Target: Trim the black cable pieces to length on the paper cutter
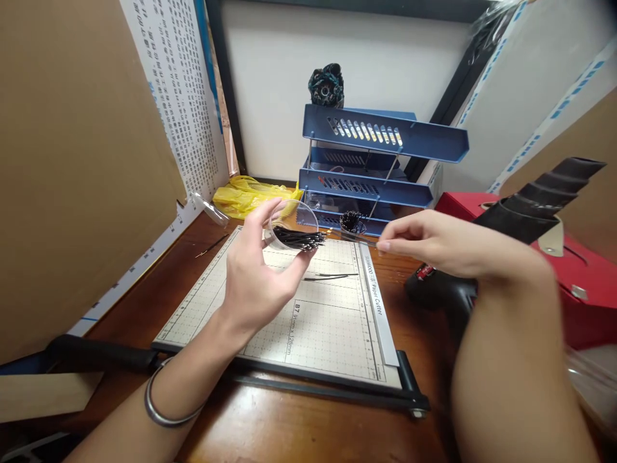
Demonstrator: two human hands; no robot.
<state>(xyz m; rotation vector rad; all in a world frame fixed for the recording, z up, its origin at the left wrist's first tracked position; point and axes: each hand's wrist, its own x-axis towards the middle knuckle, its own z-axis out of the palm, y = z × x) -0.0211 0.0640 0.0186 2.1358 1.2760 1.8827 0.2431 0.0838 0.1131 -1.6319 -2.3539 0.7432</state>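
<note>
My left hand (255, 276) is wrapped around a clear plastic cup (294, 215), tipped on its side with its mouth to the right. Inside lies a bundle of short black wires (294, 238) with shiny metal ends. To the right, my right hand (419, 241) pinches one thin dark wire (357, 239) between thumb and fingertips. That wire's light-coloured end points at the cup's mouth. Below both hands is a paper cutter (270, 328) with a printed grid, and a few loose black wires (332, 276) lie across it.
Behind the cutter stand a second bundle of black wires (351, 222) in a clear cup and a blue tiered tray (385, 138). A yellow plastic bag (255, 196) lies back left. On the right are a black heat gun (443, 289) and a red box (578, 276).
</note>
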